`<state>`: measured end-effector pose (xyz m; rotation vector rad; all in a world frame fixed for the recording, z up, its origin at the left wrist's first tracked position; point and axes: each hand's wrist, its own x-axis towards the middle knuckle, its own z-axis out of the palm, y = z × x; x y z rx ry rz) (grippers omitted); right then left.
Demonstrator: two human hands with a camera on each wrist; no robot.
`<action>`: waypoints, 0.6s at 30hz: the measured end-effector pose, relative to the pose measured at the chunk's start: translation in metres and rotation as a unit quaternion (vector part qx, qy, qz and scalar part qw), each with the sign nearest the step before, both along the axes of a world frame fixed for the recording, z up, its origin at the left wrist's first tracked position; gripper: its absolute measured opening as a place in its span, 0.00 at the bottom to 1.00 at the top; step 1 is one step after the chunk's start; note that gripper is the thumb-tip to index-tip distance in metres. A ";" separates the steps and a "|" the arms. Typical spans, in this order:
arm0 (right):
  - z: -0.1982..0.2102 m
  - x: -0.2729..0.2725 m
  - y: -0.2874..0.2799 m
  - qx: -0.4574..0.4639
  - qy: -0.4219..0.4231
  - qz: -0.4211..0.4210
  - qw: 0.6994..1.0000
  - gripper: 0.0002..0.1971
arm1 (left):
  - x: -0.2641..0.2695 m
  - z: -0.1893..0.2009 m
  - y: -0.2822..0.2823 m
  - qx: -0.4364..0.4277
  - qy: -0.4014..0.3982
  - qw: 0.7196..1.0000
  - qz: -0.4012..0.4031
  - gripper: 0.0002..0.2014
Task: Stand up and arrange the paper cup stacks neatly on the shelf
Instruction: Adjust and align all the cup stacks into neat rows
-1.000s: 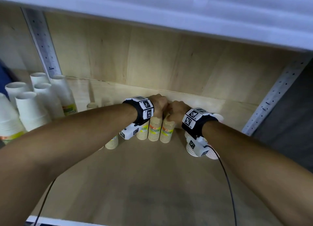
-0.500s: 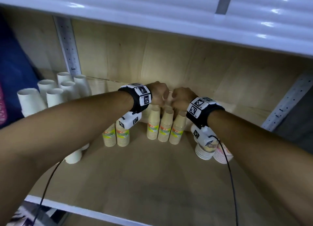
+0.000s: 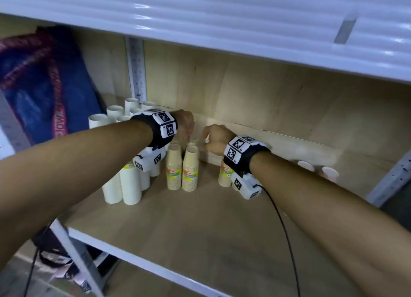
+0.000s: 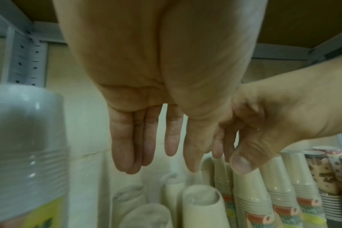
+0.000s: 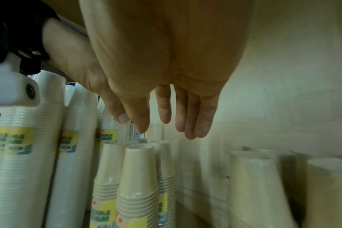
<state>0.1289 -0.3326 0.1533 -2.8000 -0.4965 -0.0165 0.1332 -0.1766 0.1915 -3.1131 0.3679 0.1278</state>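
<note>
Both hands hover just above the upright stacks of beige paper cups with orange-and-yellow labels (image 3: pixel 181 170) near the back of the light wooden shelf (image 3: pixel 200 225). The left hand (image 4: pixel 152 108) and the right hand (image 5: pixel 166 86) hang with fingers straight and relaxed, grasping nothing. Taller stacks of white paper cups (image 3: pixel 124 185) stand upright just left of the beige ones.

Both forearms reach forward, left hand (image 3: pixel 185 124) and right hand (image 3: pixel 214 138) with fingers straight.
</note>
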 end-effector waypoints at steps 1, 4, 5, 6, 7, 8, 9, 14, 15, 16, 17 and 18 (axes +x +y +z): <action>-0.002 -0.002 0.006 0.002 0.003 0.005 1.000 0.17 | -0.003 -0.003 0.005 0.013 -0.002 1.000 -0.001 0.18; -0.008 -0.007 0.018 0.004 0.017 0.011 1.000 0.19 | -0.012 -0.012 0.011 0.021 0.005 0.999 0.029 0.13; -0.010 -0.008 0.021 0.004 0.025 0.013 1.000 0.20 | -0.015 -0.015 0.010 0.020 0.017 0.999 0.033 0.09; -0.012 -0.008 0.024 0.006 0.034 0.015 0.999 0.21 | -0.017 -0.017 0.010 0.020 0.027 0.999 0.033 0.09; -0.014 -0.009 0.027 0.007 0.040 0.017 0.999 0.21 | -0.017 -0.019 0.009 0.027 0.032 0.999 0.030 0.11; -0.015 -0.011 0.030 0.007 0.048 0.019 0.999 0.20 | -0.019 -0.021 0.009 0.025 0.043 0.998 0.032 0.10; -0.017 -0.012 0.033 0.007 0.054 0.022 0.998 0.19 | -0.020 -0.023 0.008 0.025 0.052 0.998 0.030 0.10; -0.023 -0.018 0.045 -0.002 0.045 0.020 0.999 0.19 | -0.027 -0.033 0.010 0.018 0.026 0.999 0.032 0.07; -0.024 -0.019 0.046 -0.001 0.041 0.017 0.999 0.18 | -0.028 -0.034 0.010 0.016 0.022 0.999 0.031 0.11; -0.024 -0.019 0.047 -0.003 0.038 0.014 0.999 0.18 | -0.029 -0.034 0.011 0.013 0.024 0.999 0.031 0.14; -0.025 -0.020 0.047 -0.006 0.037 0.013 0.999 0.17 | -0.029 -0.034 0.011 0.005 0.028 0.999 0.030 0.15; -0.025 -0.020 0.048 -0.007 0.037 0.013 0.999 0.17 | -0.030 -0.035 0.012 0.004 0.032 0.999 0.028 0.16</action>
